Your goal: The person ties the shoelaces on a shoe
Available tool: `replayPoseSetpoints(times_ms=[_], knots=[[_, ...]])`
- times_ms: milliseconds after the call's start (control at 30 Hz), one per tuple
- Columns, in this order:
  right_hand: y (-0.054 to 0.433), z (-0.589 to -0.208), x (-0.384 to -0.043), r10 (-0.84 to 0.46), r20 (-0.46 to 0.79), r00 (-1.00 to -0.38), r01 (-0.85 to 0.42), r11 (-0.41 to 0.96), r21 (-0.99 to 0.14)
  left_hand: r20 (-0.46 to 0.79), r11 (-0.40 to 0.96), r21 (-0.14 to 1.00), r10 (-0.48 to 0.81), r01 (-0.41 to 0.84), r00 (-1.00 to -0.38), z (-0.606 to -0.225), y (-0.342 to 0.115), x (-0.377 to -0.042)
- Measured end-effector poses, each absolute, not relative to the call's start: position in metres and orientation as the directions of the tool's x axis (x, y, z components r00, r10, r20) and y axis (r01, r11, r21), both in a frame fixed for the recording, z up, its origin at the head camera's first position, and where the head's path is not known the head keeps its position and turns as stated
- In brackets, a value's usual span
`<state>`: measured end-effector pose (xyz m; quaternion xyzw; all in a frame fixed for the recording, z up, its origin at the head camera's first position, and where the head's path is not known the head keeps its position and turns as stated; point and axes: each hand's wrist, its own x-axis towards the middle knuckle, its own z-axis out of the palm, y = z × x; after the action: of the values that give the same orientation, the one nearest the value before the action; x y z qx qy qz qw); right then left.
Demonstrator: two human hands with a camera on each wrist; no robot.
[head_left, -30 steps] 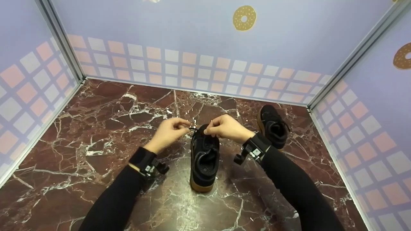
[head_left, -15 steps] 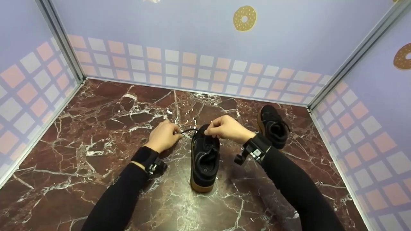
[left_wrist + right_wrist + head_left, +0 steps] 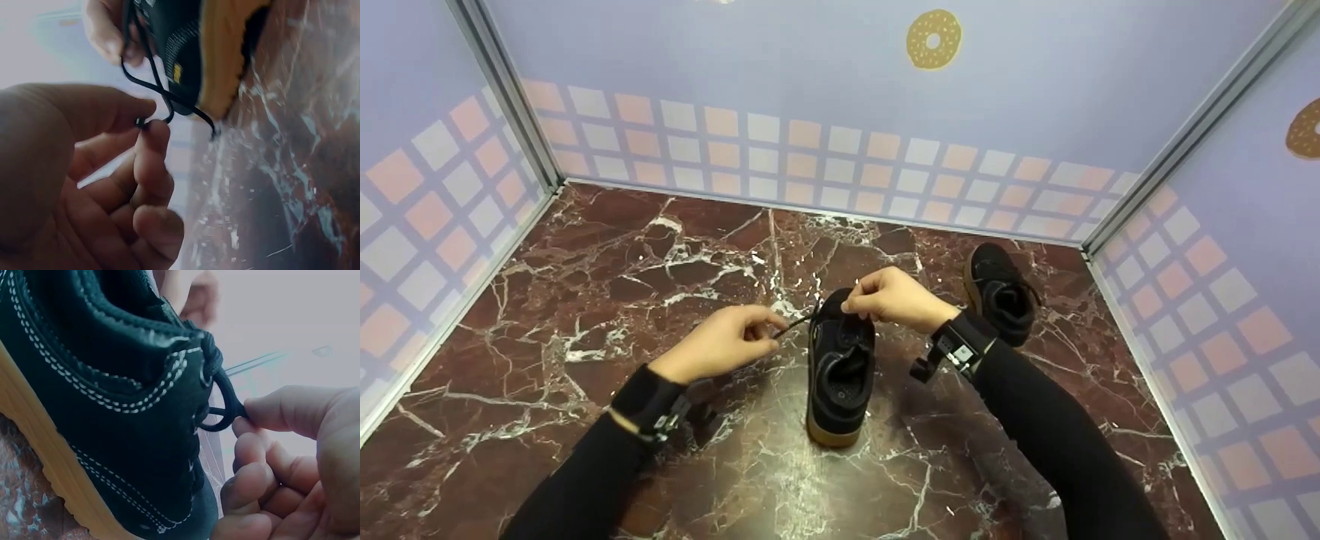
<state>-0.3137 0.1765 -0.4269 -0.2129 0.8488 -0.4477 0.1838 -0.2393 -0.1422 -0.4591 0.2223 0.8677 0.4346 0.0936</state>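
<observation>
One black shoe [image 3: 840, 345] has its lace [image 3: 229, 395] pinched by my left hand [image 3: 724, 341] and my right hand [image 3: 896, 300]; one other shoe [image 3: 994, 277] stands apart, to its right.

Your head view was bright and fairly sharp, with a pale glare on the glossy floor [image 3: 791, 487] below the shoe [image 3: 826, 361] and a soft shadow to its right. Your left wrist view was hazy, washed out at upper left, your left hand [image 3: 98, 214] dim. Your right wrist view had a blown-out background but crisp stitching [image 3: 112, 404].
</observation>
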Motion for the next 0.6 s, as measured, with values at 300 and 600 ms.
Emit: replayPoseSetpoints(times_ms=[300, 600], knots=[[0.175, -0.426, -0.312, -0.524, -0.136, -0.841, -0.172, 0.498, -0.85, 0.084, 0.357, 0.858, 0.612, 0.37, -0.786, -0.433, -0.141, -0.217], [0.177, -0.428, -0.313, -0.528, -0.146, -0.836, -0.167, 0.499, -0.85, 0.137, 0.24, 0.898, 0.644, 0.368, -0.753, -0.426, -0.129, -0.207]])
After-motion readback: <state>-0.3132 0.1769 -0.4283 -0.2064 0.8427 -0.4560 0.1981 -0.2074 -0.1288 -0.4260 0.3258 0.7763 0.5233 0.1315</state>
